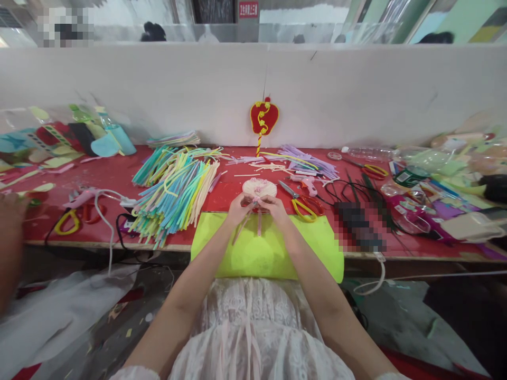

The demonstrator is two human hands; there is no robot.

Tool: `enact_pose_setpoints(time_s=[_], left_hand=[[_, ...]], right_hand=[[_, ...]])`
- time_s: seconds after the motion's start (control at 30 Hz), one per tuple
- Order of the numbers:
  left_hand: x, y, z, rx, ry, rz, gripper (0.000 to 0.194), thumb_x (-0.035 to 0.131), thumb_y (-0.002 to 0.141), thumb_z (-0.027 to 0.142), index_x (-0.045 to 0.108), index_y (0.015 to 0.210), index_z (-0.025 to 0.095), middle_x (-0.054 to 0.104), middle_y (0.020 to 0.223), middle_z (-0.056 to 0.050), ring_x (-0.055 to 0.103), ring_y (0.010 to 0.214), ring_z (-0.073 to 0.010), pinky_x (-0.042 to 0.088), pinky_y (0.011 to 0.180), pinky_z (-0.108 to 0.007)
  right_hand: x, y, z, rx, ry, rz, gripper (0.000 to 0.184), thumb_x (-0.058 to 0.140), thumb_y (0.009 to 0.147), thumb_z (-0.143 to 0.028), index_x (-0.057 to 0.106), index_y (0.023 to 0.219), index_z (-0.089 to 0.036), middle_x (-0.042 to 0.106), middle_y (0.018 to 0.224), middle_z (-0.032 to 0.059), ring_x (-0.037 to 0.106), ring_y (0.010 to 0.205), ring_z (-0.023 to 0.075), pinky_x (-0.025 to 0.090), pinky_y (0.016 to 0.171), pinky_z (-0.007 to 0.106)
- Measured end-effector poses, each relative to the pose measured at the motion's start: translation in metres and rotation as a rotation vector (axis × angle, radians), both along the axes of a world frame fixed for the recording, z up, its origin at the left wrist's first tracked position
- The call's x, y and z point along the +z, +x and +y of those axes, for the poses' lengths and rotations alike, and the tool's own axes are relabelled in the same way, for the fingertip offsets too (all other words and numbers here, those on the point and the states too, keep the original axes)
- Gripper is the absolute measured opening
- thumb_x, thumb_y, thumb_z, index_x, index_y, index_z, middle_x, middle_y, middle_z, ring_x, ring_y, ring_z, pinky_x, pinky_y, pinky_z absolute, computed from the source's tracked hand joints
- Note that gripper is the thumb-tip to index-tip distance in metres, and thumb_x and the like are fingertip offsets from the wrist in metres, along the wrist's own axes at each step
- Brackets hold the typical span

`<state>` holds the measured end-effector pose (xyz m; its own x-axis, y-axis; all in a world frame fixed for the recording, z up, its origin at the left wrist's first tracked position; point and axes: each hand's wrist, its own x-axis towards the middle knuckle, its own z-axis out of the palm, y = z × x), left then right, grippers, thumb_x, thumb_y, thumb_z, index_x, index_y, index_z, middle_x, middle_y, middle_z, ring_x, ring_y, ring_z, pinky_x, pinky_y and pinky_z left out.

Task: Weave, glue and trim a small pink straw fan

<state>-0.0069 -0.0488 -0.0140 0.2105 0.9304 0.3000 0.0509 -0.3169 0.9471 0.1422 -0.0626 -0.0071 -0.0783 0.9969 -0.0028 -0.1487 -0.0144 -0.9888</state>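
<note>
My left hand [238, 209] and my right hand [274, 207] meet over a lime green foam sheet [261, 253] at the table's front edge. Both pinch the base of a small round cream and pink foam fan [259, 187], where thin pink strips [259, 224] hang down from my fingers. The fingers of both hands are closed on it. A pair of scissors with yellow and red handles [304, 205] lies just right of my right hand. A big heap of blue, yellow and green foam strips [174, 195] lies to the left.
A pink glue gun [307, 183], purple strips [309, 161] and a red ornament [263, 117] on the white partition lie beyond. Another glue gun [85, 198], scissors [67, 221] and cables are left. Clutter fills the right side. Another person's arm [10, 237] shows at the left edge.
</note>
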Motion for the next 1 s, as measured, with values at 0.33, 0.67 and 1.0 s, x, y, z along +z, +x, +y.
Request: enact_pose_setpoints(time_s=[0.33, 0.67, 1.0], left_hand=[[-0.0074, -0.0018, 0.0058, -0.064, -0.078, -0.037, 0.027, 0.062, 0.070, 0.039, 0.051, 0.080, 0.017, 0.059, 0.070, 0.001, 0.058, 0.062, -0.0117, 0.048, 0.064, -0.028], [0.0001, -0.0015, -0.0008, -0.147, -0.188, -0.048, 0.025, 0.057, 0.074, 0.039, 0.053, 0.077, 0.014, 0.057, 0.053, 0.002, 0.056, 0.049, -0.0116, 0.047, 0.054, -0.026], [-0.0052, -0.0004, 0.0014, -0.110, -0.244, -0.155, 0.031, 0.060, 0.072, 0.045, 0.048, 0.067, 0.016, 0.044, 0.044, 0.008, 0.042, 0.035, -0.0061, 0.035, 0.039, -0.019]], right_hand=[[0.0003, -0.0013, -0.0007, 0.007, 0.088, -0.045, 0.029, 0.070, 0.057, -0.046, 0.065, 0.070, -0.021, 0.067, 0.071, -0.0009, 0.063, 0.069, 0.0181, 0.053, 0.072, 0.033], [-0.0046, -0.0010, 0.0029, -0.118, 0.188, -0.144, 0.029, 0.067, 0.063, -0.044, 0.067, 0.079, -0.020, 0.069, 0.077, 0.0025, 0.065, 0.074, 0.0197, 0.053, 0.074, 0.032], [-0.0023, -0.0048, -0.0001, -0.089, 0.193, -0.086, 0.027, 0.068, 0.063, -0.043, 0.067, 0.078, -0.020, 0.070, 0.078, 0.0029, 0.066, 0.075, 0.0209, 0.054, 0.074, 0.035]])
